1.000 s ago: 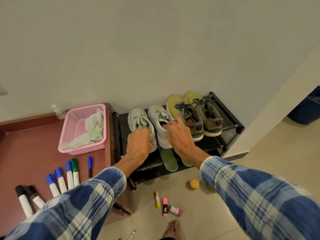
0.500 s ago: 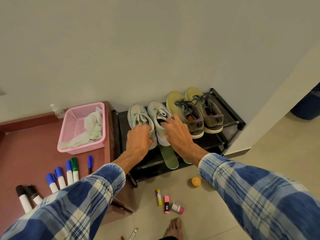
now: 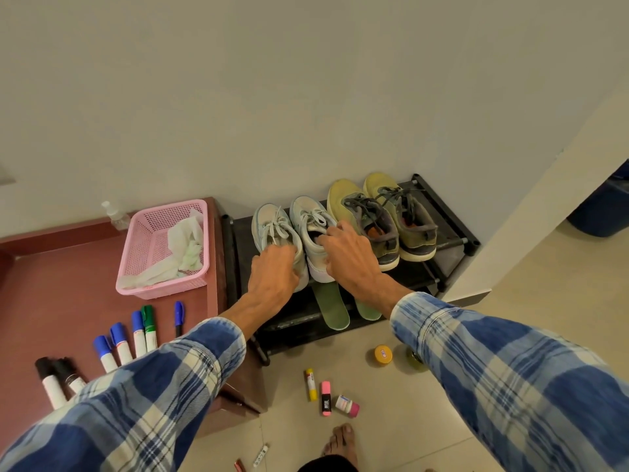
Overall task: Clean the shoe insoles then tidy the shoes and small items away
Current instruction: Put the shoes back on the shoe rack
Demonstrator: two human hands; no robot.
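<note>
A plain pale wall (image 3: 306, 97) rose behind the grip, a reddish-brown table (image 3: 51, 284) lay to its left, beige floor tiles (image 3: 531, 284) spread to its right, and a dark blue bin (image 3: 602, 209) stood well apart, farther right.

Perforated pink plastic basket (image 3: 149, 253), fabric laced shoes (image 3: 277, 233), glossy tiled floor (image 3: 425, 420).

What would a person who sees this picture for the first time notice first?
The two hands at the centre: the left hand grips the left pale shoe and the right hand holds the right pale shoe, both on the black shoe rack beside an olive pair. At left, a pink basket stands on the brown table.
</note>
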